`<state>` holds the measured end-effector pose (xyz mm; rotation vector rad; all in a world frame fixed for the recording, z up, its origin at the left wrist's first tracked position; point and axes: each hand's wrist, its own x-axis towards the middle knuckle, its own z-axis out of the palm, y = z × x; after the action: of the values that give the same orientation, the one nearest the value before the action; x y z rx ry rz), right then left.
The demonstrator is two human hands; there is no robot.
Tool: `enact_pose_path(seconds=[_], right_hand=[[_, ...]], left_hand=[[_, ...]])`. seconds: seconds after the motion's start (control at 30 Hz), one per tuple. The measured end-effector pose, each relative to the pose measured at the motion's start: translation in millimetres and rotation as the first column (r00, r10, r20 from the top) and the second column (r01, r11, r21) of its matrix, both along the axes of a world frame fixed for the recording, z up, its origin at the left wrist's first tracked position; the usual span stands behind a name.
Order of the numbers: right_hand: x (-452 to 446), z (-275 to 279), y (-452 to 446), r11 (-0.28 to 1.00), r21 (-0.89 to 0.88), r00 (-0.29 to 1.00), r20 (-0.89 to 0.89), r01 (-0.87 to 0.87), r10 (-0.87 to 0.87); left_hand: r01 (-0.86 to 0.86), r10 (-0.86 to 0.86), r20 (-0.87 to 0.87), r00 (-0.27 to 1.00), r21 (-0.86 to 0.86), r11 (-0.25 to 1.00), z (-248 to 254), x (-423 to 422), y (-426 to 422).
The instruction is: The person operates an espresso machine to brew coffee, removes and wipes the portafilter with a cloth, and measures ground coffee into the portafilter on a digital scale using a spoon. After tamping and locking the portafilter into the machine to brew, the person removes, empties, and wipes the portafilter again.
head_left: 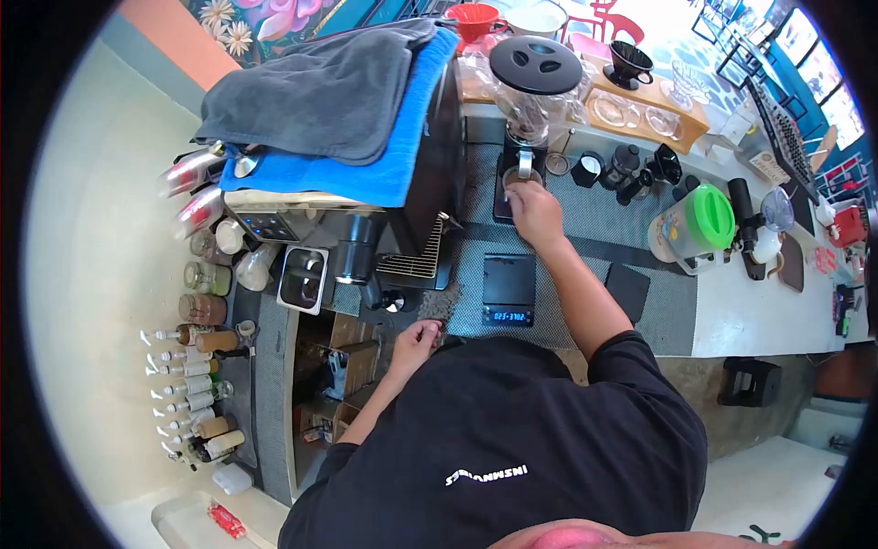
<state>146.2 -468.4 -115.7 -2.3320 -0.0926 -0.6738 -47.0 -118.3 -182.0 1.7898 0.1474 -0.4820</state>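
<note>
My right hand [535, 209] reaches to the coffee grinder [535, 66] and is closed around a small cup [515, 177] under its spout. Fingers cover most of that cup, so its contents are hard to see. My left hand [421, 337] is low at the counter's front edge, its fingers pinched at the lower edge of a fuzzy grey cloth [441, 300]. Between the two hands lies a black digital scale [508, 282] with a lit blue display.
An espresso machine [444, 156] stands at left, topped by a blue towel [389, 188] and a grey towel [311, 101]. A steel container [303, 278] sits beside it. Rightward are a green-lidded jug [711, 218], a dark flat pad [627, 291] and black coffee tools [624, 163].
</note>
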Motion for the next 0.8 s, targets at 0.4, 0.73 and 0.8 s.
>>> enact_pose_path(seconds=[0.4,0.73,0.8], right_hand=[[0.2,7.6,-31.0,0.993,0.119,1.0,0.01,-0.015,0.014],[-26.4,44.0,-35.5,0.986,-0.148,0.996,-0.064,-0.077,0.068],[-39.7,47.6,-23.9,0.998,-0.049,0.998,0.042,-0.046,0.048]], left_hand=[[0.312,-0.307,0.064,0.95,-0.119,0.943,5.2,38.0,-47.6],[0.19,-0.208,0.186,0.96,0.106,0.976,35.0,50.1,-85.1],[0.1,-0.108,0.184,0.977,0.054,0.994,30.2,38.3,-70.8]])
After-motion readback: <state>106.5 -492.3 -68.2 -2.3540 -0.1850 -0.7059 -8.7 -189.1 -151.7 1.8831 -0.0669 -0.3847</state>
